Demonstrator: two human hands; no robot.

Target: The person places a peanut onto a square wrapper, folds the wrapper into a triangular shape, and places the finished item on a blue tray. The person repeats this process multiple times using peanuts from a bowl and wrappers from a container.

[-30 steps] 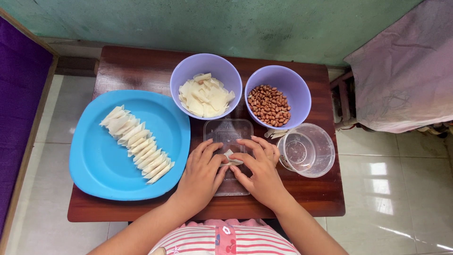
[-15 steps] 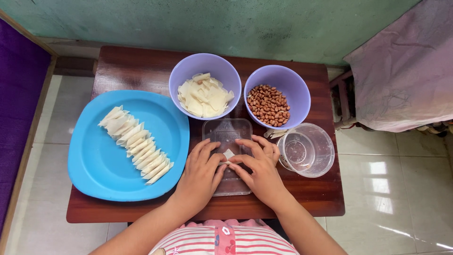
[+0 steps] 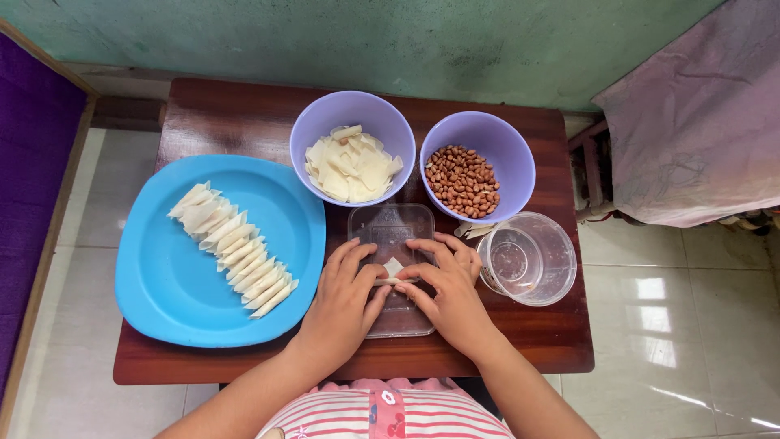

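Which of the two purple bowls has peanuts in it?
The right purple bowl, beside the clear cup; the left bowl holds pale wrapper pieces.

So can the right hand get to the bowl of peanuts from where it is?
Probably yes. The right hand is busy pinching a small pastry piece together with the left hand, but the bowl of peanuts sits just beyond it, open on top, with nothing standing between them.
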